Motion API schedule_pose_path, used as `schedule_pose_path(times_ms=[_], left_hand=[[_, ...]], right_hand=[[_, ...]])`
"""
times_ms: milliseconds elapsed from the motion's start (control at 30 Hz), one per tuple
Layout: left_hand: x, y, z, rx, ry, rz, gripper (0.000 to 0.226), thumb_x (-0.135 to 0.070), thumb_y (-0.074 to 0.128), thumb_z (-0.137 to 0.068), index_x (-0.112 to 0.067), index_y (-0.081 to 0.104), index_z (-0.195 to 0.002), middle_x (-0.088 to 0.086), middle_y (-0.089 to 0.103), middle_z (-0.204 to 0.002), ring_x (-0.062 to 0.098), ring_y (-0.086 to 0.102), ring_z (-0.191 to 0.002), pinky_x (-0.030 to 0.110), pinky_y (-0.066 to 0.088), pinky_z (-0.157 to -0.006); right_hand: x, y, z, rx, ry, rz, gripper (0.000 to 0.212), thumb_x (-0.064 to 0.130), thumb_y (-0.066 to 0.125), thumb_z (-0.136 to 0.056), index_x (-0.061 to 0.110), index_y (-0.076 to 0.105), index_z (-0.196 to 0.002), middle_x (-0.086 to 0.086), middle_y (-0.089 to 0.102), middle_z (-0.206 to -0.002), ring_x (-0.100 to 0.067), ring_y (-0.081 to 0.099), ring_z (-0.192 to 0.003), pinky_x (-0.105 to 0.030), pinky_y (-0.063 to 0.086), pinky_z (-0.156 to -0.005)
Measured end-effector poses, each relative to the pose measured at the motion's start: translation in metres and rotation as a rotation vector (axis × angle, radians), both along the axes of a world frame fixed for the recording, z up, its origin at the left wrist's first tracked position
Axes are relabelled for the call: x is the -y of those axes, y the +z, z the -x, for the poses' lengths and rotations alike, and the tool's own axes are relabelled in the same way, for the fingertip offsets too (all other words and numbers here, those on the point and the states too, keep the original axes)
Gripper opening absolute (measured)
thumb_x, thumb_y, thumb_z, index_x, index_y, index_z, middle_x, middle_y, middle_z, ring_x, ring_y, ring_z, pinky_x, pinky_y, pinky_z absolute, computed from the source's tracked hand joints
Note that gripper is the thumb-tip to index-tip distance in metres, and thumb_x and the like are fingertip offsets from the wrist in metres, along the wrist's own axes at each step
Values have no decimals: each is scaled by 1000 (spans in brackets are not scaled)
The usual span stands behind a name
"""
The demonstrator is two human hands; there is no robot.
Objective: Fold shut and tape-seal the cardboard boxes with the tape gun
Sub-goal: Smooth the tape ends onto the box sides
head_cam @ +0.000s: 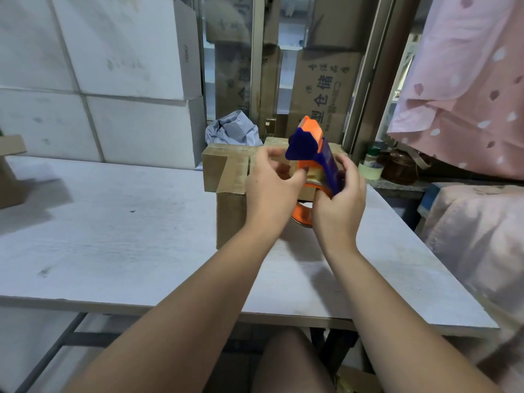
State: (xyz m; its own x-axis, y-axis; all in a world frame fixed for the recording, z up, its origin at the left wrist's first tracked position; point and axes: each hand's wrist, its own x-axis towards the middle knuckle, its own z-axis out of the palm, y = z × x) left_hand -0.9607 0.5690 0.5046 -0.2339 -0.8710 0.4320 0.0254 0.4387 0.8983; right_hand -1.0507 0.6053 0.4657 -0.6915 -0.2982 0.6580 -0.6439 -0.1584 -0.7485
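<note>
Far-right area of table [113,222]: rear box [214,163] and near box [231,211], 2 total, flaps closed, tape visible on top. Left hand [272,188], fingers curled, pinches tape gun [306,148]; right hand [340,205] grips its body. Judgement: sealing unfinished

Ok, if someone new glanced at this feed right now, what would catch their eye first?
The blue-and-orange tape gun stands out, held up mid-frame by the right hand, with the left hand at its front. Just behind it a brown cardboard box sits on the white table. A pink dotted cloth hangs at the far right.
</note>
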Motion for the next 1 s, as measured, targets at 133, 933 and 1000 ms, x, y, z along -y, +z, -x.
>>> schedule_pose_path(times_ms=[133,933,1000], left_hand=[[5,-5,-1,-182,50,-183,16,-21,64,-87,-23,51,-96,0,65,-90,14,65,-82,29,53,-72],[28,12,-38,-469,42,-424,38,-5,67,-85,-23,45,-109,0,64,-79,15,62,-72,25,47,-58],[31,14,-42,-433,55,-366,35,-8,70,-84,-23,49,-108,4,65,-82,16,64,-74,29,50,-63]], right_hand=[[-1,3,-8,-77,-24,-12,70,-1,49,-69,19,48,-136,-2,43,-116,-20,41,-112,-8,34,-86],[-1,4,-5,-477,61,-68,58,18,72,-66,10,43,-115,-10,47,-111,-13,38,-99,-17,37,-73],[-2,5,-2,-484,58,-96,55,15,73,-66,5,46,-113,-10,48,-109,-14,39,-97,-20,39,-69]])
